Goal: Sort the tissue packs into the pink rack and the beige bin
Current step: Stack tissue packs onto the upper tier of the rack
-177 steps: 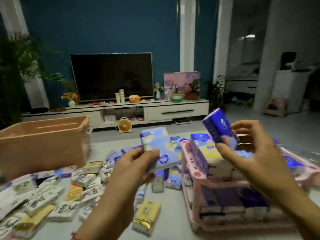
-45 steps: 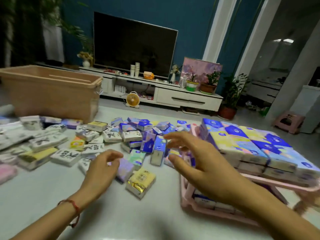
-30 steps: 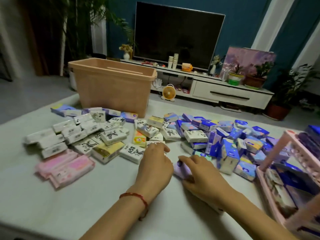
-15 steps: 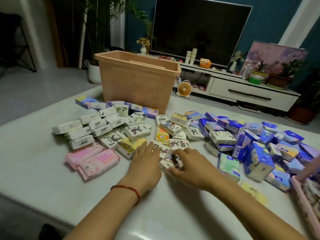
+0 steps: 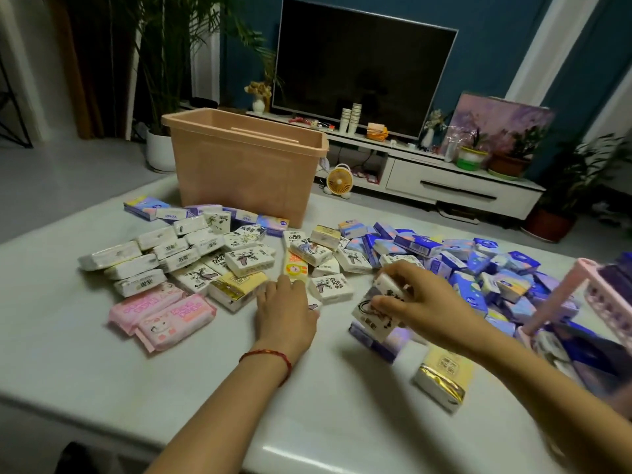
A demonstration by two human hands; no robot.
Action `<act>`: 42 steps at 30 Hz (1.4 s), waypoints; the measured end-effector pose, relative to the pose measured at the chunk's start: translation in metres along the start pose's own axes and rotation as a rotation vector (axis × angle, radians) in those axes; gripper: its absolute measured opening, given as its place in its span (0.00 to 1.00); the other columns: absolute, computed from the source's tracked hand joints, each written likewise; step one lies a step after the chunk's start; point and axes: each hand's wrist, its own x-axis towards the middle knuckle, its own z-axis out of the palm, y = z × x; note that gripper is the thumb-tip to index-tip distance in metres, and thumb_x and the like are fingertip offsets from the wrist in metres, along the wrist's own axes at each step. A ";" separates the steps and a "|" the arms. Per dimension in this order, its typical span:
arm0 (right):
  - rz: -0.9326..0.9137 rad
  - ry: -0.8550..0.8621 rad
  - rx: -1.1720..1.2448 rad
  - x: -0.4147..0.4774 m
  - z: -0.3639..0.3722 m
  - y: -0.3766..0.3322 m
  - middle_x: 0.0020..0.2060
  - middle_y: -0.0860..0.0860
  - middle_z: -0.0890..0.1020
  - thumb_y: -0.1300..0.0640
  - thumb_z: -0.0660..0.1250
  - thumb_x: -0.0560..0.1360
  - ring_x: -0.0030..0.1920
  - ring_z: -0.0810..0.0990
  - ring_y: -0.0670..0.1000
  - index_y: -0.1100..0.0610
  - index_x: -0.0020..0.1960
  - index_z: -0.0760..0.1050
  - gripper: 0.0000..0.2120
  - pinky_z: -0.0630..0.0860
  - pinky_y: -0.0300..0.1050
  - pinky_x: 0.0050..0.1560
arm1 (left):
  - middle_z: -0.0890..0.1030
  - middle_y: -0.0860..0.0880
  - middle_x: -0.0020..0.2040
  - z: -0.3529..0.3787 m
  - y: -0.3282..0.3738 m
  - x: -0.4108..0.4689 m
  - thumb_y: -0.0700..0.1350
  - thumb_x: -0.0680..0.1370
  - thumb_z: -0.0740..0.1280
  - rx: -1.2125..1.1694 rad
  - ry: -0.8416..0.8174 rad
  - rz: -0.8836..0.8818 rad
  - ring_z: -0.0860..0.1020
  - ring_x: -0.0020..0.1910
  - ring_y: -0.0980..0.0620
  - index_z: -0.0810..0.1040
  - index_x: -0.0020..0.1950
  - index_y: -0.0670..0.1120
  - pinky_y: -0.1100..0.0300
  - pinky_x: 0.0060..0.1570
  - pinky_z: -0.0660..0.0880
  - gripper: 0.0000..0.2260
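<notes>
Several tissue packs lie spread over the pale table [image 5: 85, 364]. White packs with black drawings [image 5: 249, 260] lie at centre left, blue and purple packs [image 5: 478, 268] at the right. My right hand [image 5: 424, 302] holds a white pack with black print [image 5: 376, 309] just above the table. My left hand [image 5: 285, 309] rests on the table, fingers touching a gold and white pack [image 5: 236, 289] and a small white pack under its fingertips. The beige bin [image 5: 246, 165] stands at the back. A corner of the pink rack [image 5: 561, 292] shows at the right edge.
Two pink packs [image 5: 164, 314] lie at the left front. A purple pack [image 5: 379, 338] and a gold-yellow pack [image 5: 443, 378] lie under my right forearm. Beyond the table stand a TV [image 5: 362, 66] on a low white cabinet, plants and a small orange fan [image 5: 338, 179].
My right hand has lifted a white printed pack off the table and moved right with it. My left hand has stayed flat by the packs. The view shifted slightly right.
</notes>
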 end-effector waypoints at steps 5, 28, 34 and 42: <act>0.037 0.163 0.000 -0.042 -0.066 -0.005 0.40 0.45 0.81 0.49 0.67 0.73 0.40 0.80 0.44 0.45 0.53 0.69 0.11 0.75 0.37 0.38 | 0.61 0.39 0.69 -0.002 0.004 -0.001 0.54 0.75 0.65 -0.127 -0.056 -0.268 0.59 0.69 0.41 0.65 0.68 0.42 0.51 0.67 0.60 0.27; 0.301 0.182 -0.546 -0.076 -0.214 0.067 0.36 0.57 0.76 0.58 0.65 0.71 0.38 0.72 0.56 0.62 0.40 0.72 0.06 0.65 0.44 0.33 | 0.76 0.48 0.49 -0.078 0.228 -0.081 0.35 0.73 0.68 -1.062 -0.208 0.510 0.79 0.48 0.49 0.63 0.59 0.61 0.53 0.44 0.81 0.26; 0.370 0.070 -0.610 -0.056 -0.208 0.083 0.41 0.56 0.78 0.55 0.65 0.73 0.40 0.77 0.56 0.60 0.42 0.73 0.07 0.77 0.47 0.39 | 0.75 0.53 0.47 -0.080 0.232 -0.077 0.34 0.74 0.67 -1.111 -0.207 0.462 0.75 0.42 0.62 0.59 0.61 0.53 0.72 0.34 0.76 0.25; 0.419 -0.085 -0.616 -0.050 -0.210 0.077 0.39 0.57 0.78 0.58 0.62 0.76 0.38 0.76 0.55 0.64 0.41 0.74 0.10 0.76 0.45 0.40 | 0.79 0.49 0.49 -0.077 0.242 -0.072 0.38 0.76 0.66 -1.224 -0.245 0.403 0.79 0.44 0.57 0.69 0.50 0.51 0.71 0.35 0.76 0.10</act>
